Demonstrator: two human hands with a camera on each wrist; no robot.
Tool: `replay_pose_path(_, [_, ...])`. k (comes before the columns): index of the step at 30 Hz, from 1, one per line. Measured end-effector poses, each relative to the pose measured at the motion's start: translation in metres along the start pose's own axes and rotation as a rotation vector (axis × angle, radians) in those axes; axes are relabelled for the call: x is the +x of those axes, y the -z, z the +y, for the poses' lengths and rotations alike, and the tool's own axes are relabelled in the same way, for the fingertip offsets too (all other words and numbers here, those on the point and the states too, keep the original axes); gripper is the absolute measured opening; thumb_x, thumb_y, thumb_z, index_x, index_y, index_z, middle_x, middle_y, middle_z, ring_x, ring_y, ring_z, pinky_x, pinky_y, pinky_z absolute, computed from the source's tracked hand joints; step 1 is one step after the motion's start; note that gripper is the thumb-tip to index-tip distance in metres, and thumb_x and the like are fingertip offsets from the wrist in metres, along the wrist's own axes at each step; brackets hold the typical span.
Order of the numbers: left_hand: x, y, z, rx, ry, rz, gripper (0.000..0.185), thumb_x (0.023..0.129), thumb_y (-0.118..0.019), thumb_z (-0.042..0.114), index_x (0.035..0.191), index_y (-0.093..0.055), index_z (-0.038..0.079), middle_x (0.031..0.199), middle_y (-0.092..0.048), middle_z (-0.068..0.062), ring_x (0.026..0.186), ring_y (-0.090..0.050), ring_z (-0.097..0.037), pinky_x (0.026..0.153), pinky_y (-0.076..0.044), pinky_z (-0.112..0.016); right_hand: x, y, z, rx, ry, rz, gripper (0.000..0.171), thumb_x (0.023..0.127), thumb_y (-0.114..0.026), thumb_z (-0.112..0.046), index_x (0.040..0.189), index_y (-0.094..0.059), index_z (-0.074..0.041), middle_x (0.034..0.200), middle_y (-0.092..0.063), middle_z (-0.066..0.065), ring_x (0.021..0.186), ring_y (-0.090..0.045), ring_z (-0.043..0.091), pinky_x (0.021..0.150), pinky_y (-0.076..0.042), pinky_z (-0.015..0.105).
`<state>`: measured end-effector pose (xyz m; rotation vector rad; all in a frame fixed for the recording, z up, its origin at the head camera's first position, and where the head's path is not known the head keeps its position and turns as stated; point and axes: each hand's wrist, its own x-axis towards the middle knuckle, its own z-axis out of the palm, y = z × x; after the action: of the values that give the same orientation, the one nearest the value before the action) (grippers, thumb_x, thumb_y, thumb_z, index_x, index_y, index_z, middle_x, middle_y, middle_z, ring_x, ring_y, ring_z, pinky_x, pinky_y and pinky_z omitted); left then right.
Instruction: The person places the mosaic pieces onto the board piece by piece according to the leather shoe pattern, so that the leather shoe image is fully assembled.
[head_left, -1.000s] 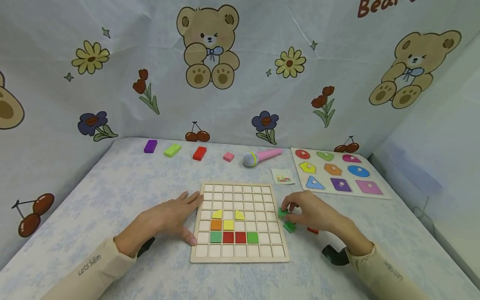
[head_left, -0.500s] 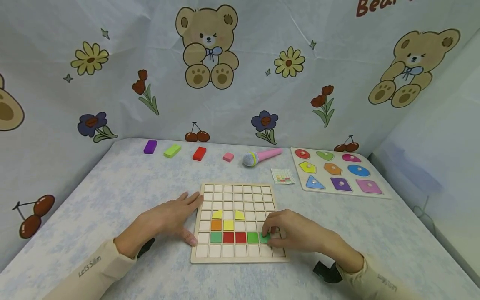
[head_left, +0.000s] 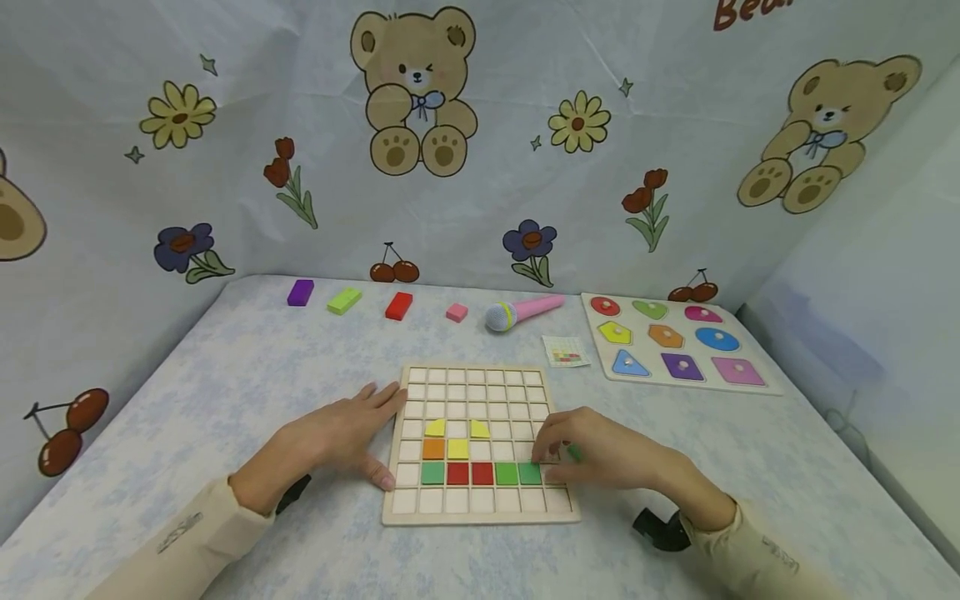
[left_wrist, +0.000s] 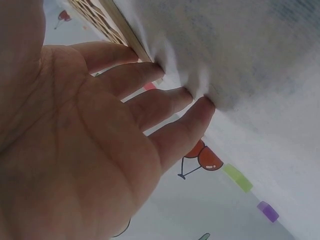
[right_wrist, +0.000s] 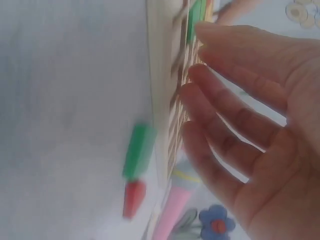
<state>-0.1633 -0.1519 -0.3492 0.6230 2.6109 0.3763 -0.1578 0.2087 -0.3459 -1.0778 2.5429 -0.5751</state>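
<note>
A wooden grid board lies on the table, with colored tiles in several of its cells. My left hand rests with spread fingers along the board's left edge, thumb at the lower corner. My right hand is over the right edge, fingers loosely bent and holding nothing. Its fingertips are right beside a green tile that sits in the row with red tiles. In the right wrist view, a green block and a red block lie beside the board; the hand mostly hides them in the head view.
Behind the board stand purple, lime, red and pink blocks, plus a toy microphone. A small pattern card lies near a shape puzzle board at the back right.
My right hand picked up a green tile beside the board and set it in the row, then let go and drew slightly right. My left hand stayed at the board's edge.
</note>
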Motion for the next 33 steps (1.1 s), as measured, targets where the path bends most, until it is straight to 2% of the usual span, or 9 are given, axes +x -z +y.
replay_pose_path(7, [-0.001, 0.000, 0.001, -0.004, -0.015, 0.006, 0.123, 0.068, -0.084, 0.057, 0.161, -0.019, 0.007, 0.168, -0.015, -0.015, 0.153, -0.012, -0.046, 0.115, -0.026, -0.065, -0.009, 0.016, 0.024, 0.029, -0.068, 0.014, 0.023, 0.086, -0.081, -0.020, 0.108, -0.073, -0.020, 0.099, -0.067, -0.009, 0.086, -0.061, 0.012, 0.078, -0.055, 0.029])
replay_pose_path(15, [-0.001, 0.000, 0.001, -0.011, -0.016, 0.000, 0.123, 0.069, -0.083, 0.057, 0.161, -0.019, 0.007, 0.168, -0.014, -0.015, 0.153, -0.012, -0.046, 0.116, -0.025, -0.064, -0.019, 0.027, 0.041, 0.072, -0.132, -0.037, 0.027, 0.083, -0.084, -0.024, 0.107, -0.072, -0.022, 0.100, -0.066, -0.006, 0.089, -0.060, 0.016, 0.084, -0.055, 0.034])
replay_pose_path(21, [-0.001, -0.001, 0.001, -0.014, -0.015, 0.001, 0.123, 0.069, -0.083, 0.056, 0.161, -0.019, 0.007, 0.168, -0.015, -0.015, 0.153, -0.012, -0.046, 0.116, -0.025, -0.064, -0.021, 0.030, 0.053, 0.080, -0.188, -0.033, 0.028, 0.083, -0.083, -0.022, 0.109, -0.072, -0.025, 0.105, -0.066, -0.008, 0.095, -0.060, 0.016, 0.086, -0.054, 0.034])
replay_pose_path(28, [0.002, 0.000, 0.000, -0.010, 0.004, 0.002, 0.123, 0.068, -0.084, 0.057, 0.161, -0.019, 0.009, 0.168, -0.014, -0.013, 0.154, -0.010, -0.044, 0.117, -0.025, -0.064, -0.017, 0.027, 0.056, 0.104, -0.161, -0.051, 0.025, 0.084, -0.083, -0.021, 0.106, -0.073, -0.028, 0.106, -0.063, -0.007, 0.096, -0.056, 0.016, 0.084, -0.054, 0.031])
replay_pose_path(33, [0.001, -0.001, -0.002, -0.007, -0.007, 0.004, 0.123, 0.068, -0.084, 0.057, 0.161, -0.020, 0.007, 0.168, -0.014, -0.014, 0.153, -0.011, -0.045, 0.116, -0.025, -0.064, -0.015, 0.025, 0.055, 0.075, -0.154, -0.041, 0.023, 0.084, -0.083, -0.021, 0.103, -0.072, -0.027, 0.102, -0.062, -0.007, 0.093, -0.055, 0.016, 0.082, -0.053, 0.030])
